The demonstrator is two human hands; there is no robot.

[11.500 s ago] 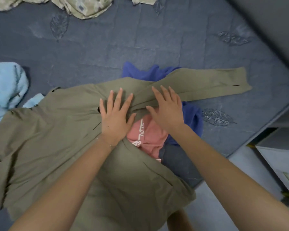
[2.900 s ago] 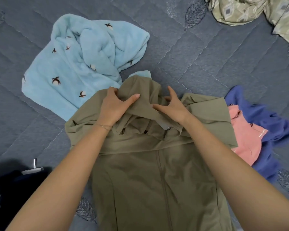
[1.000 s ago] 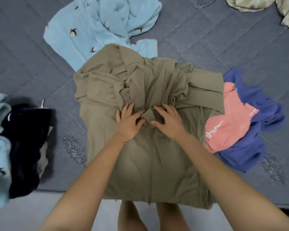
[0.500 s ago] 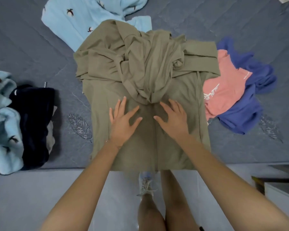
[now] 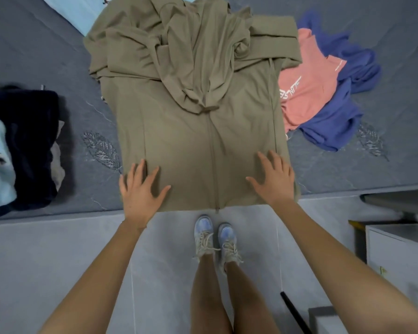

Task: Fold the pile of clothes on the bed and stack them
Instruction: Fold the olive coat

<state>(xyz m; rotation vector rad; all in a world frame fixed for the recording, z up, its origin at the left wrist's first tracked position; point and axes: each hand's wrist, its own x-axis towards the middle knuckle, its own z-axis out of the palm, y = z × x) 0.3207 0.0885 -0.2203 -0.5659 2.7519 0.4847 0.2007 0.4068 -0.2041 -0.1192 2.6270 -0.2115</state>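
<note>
Sliding outward: left hand, right hand on jacket.

The olive jacket lies flat on the bed, sleeves bunched on top. A pink shirt overlaps a blue top beside it.

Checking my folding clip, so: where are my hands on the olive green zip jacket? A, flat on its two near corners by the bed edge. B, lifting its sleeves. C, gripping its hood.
A: the left hand and right hand lie flat, fingers spread, on the near corners of the olive green zip jacket, away from its bunched hood.
</note>
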